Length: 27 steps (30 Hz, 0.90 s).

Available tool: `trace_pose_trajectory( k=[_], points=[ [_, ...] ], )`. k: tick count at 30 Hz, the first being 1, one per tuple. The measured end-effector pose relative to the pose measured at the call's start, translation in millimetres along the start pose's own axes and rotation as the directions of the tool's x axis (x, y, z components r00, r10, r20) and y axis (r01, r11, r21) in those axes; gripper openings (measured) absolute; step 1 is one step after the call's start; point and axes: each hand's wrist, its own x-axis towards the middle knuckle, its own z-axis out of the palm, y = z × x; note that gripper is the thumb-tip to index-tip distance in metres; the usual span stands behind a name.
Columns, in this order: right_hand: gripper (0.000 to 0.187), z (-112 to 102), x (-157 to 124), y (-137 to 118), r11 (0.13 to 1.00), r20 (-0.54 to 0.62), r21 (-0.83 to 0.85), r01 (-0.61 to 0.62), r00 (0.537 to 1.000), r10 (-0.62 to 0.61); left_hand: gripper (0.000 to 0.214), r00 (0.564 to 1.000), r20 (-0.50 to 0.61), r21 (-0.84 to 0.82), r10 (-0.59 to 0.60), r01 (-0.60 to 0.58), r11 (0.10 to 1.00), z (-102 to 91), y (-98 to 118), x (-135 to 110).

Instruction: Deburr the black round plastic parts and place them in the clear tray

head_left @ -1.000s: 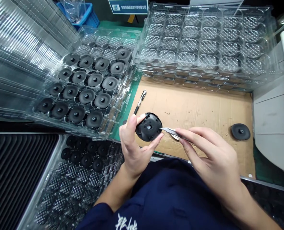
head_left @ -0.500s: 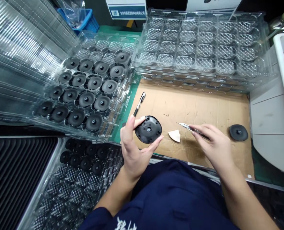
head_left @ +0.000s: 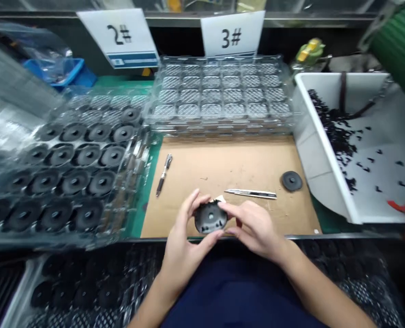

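A round black plastic cover (head_left: 207,222), its pegged inner face turned up, is gripped at its left and lower edges by my left hand (head_left: 184,241). The closed fingers of my right hand (head_left: 257,228) hold its right edge. Beyond my hands a slim craft knife (head_left: 252,193) lies on the cardboard, its blade pointing left. A small pale scrap (head_left: 221,198) shows partly from behind the cover. To the right rests another black cover (head_left: 291,181), stem upward. A pen (head_left: 164,175) lies at the left.
A clear tray (head_left: 120,150) with several black covers is at the left. Stacked clear trays (head_left: 219,119) stand behind the cardboard mat (head_left: 223,159). At the right, a white bin (head_left: 328,159) holds small black pieces. A blue basket (head_left: 61,75) sits at the back left.
My right hand has let go of the craft knife, which now lies on the cardboard, and has moved left onto the cover. The cover is tilted differently. The view has swung right.
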Motion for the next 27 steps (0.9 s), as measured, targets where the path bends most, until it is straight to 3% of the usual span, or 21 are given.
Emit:
trace_pose_trajectory(
  k=[1,3,5,8,10,12,14,16,18,19,22,25,27],
  points=[
    [0.034,-3.6,-1.9,-1.7,1.000,-0.010,-0.004,0.009,1.000,-0.009,0.072,0.990,0.115,-0.110,-0.081,0.094,0.989,5.8,-0.2,-2.3],
    [0.026,-13.1,-11.8,-1.4,0.997,0.026,0.061,-0.049,0.999,0.048,0.066,0.925,0.338,-0.261,-0.172,0.268,0.927,18.0,-4.8,-7.7],
    [0.024,-25.9,-32.8,2.6,0.938,0.147,0.226,-0.262,0.961,0.234,0.072,0.805,0.568,-0.305,-0.173,0.401,0.864,28.9,-12.3,-11.6],
    [0.030,-48.1,-91.3,13.0,0.713,0.296,0.359,-0.602,0.798,0.525,0.072,0.618,0.778,-0.243,-0.117,0.467,0.850,40.1,-18.7,-8.1],
    [0.038,-62.6,-147.9,20.5,0.585,0.264,0.330,-0.741,0.667,0.697,0.057,0.552,0.822,-0.139,-0.139,0.431,0.891,44.7,-15.7,0.8],
    [0.039,-75.5,-212.0,26.4,0.412,0.188,0.295,-0.862,0.475,0.860,0.047,0.506,0.840,-0.018,-0.197,0.388,0.922,48.7,-8.3,11.7],
    [0.033,-85.3,-274.4,29.9,0.214,0.082,0.271,-0.939,0.244,0.966,0.045,0.492,0.843,0.033,-0.215,0.352,0.935,54.2,0.8,21.0],
    [0.029,-89.3,-326.0,32.0,0.019,0.001,0.258,-0.966,0.020,1.000,0.045,0.524,0.830,0.014,-0.190,0.321,0.947,62.3,9.7,25.6],
    [0.031,-85.5,-361.2,34.9,-0.136,-0.032,0.251,-0.958,-0.149,0.988,0.043,0.553,0.815,-0.001,-0.170,0.295,0.955,72.1,18.0,24.6],
    [0.031,-80.6,-372.1,37.2,-0.194,-0.032,0.247,-0.949,-0.208,0.978,0.042,0.552,0.816,0.004,-0.169,0.287,0.958,77.0,21.9,22.4],
    [0.032,-58.5,-383.8,46.1,-0.295,0.011,0.230,-0.927,-0.301,0.954,0.039,0.520,0.836,0.036,-0.176,0.268,0.963,88.7,30.7,13.1],
    [0.032,-40.7,-380.8,51.4,-0.328,0.070,0.210,-0.921,-0.320,0.945,0.037,0.524,0.832,0.060,-0.182,0.240,0.969,94.2,34.1,6.1],
    [0.032,-40.3,-380.1,49.8,-0.322,0.084,0.196,-0.926,-0.311,0.947,0.037,0.557,0.805,0.091,-0.207,0.229,0.969,95.4,34.4,5.1]
  ],
)
